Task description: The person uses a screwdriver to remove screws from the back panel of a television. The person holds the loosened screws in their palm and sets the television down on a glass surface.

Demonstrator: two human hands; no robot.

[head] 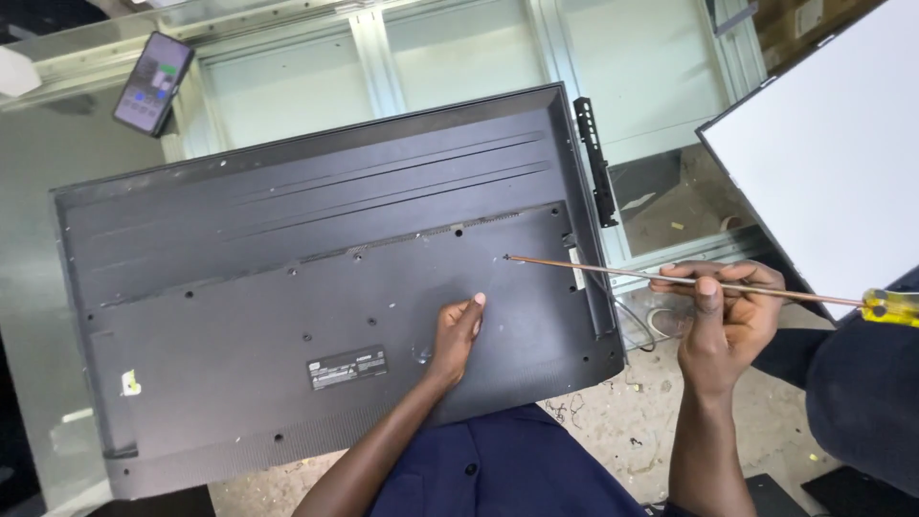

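A large black television [287,278] lies face down on a glass table, its back cover up, with several screw holes and a label [347,367]. My left hand [458,330] rests flat on the cover near its middle, fingers together, holding nothing. My right hand [723,311] is off the set's right edge, pinching the thin metal shaft of a long screwdriver [613,273]. The tip touches a screw hole [507,257] on the cover. Its yellow handle [890,306] sticks out far to the right, beyond my hand.
A phone [153,83] with a lit screen lies on the glass table [29,287] at the far left. A black bracket [593,163] sits by the set's right edge. A white panel [823,144] leans at the right. Dark blue clothing [862,402] is at the lower right.
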